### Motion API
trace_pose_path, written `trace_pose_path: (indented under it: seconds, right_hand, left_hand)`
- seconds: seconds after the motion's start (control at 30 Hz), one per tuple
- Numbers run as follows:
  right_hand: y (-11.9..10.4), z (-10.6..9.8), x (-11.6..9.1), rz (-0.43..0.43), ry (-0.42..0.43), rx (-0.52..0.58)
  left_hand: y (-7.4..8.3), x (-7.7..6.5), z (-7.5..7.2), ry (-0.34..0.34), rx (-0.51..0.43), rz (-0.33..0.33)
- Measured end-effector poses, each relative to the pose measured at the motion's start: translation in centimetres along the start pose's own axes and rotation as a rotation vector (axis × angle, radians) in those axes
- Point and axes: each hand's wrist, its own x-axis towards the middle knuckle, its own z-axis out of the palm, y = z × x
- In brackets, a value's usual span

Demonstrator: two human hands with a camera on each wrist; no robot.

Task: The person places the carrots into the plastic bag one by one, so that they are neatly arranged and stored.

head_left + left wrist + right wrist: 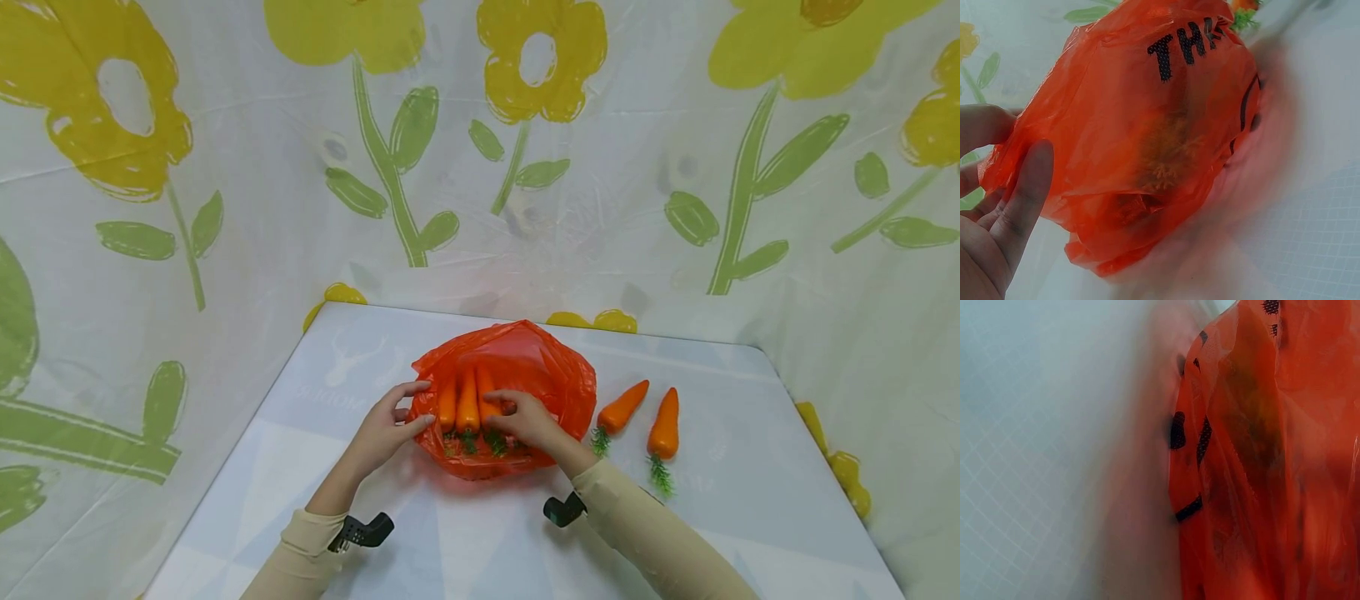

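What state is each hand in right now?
Left hand: closed, holding the edge of the red plastic bag.
Right hand: closed, holding a carrot in the bag.

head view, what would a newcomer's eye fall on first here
The bright red bag, lower centre on the table, likely comes first: carrots show inside, the left hand pinches its edge, the right hand is over them. Two loose carrots lie to its right. Behind, big yellow flowers show on the pale cloth.

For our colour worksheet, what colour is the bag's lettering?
Black lettering, best seen in the left wrist view.
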Motion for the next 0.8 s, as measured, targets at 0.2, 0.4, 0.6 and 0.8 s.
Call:
trace_pose_path:
  seconds: [0.2,0.4,0.6,0.8]
  right_hand:
    - [0.1,0.0,-0.1,-0.006,0.008,-0.027]
    - [0.0,-0.1,-0.2,-0.002,0.026,-0.027]
    - [-0.3,-0.3,-0.6,-0.029,0.065,-0.025]
    - [-0.9,-0.6,-1.1,-0.086,0.077,-0.041]
  left_hand:
    - [-0.1,-0.1,0.1,0.01,0.005,-0.012]
    - [-0.2,-0.1,0.1,0.019,0.013,-0.009]
    - [0.0,-0.1,0.1,0.019,0.015,-0.005]
    - [-0.2,0.0,-0.1,0.008,0.007,0.007]
